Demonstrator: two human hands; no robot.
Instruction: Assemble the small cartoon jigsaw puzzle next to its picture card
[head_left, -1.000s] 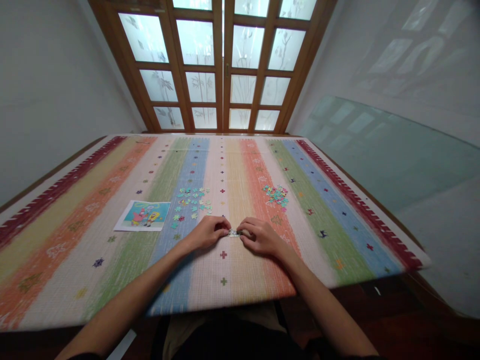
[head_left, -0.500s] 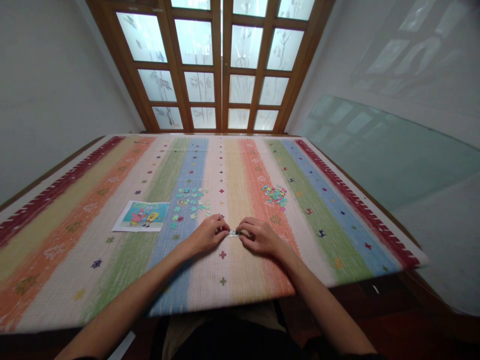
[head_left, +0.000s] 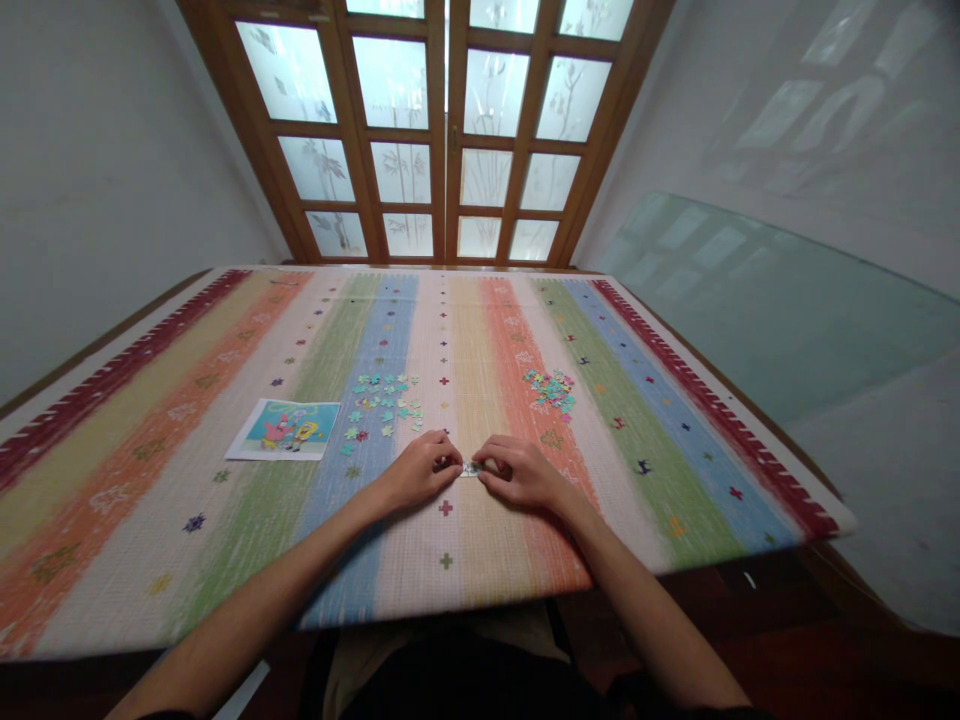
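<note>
Between my fingertips, low over the tablecloth, is a small pale strip of jigsaw pieces (head_left: 469, 469) with dark marks. My left hand (head_left: 422, 468) pinches its left end with thumb and forefinger. At the other end, my right hand (head_left: 519, 470) is closed on it with bent fingers. The fingers cover much of the strip, so how many pieces it has cannot be made out. Beyond my left hand lie several loose teal jigsaw pieces (head_left: 388, 402), spread apart. Past my right hand is a denser heap of mixed-colour jigsaw pieces (head_left: 551, 390).
A printed cartoon picture (head_left: 289, 430) lies flat to the left of the loose pieces. The striped tablecloth (head_left: 247, 540) covers the wide table, whose near edge is just in front of my body. Walls flank both sides, and wood-framed glass doors (head_left: 442, 150) stand behind.
My left hand has shifted very slightly to the right, nearer my right hand, and less of the pale strip shows. The loose pieces, the heap and the printed picture stay put.
</note>
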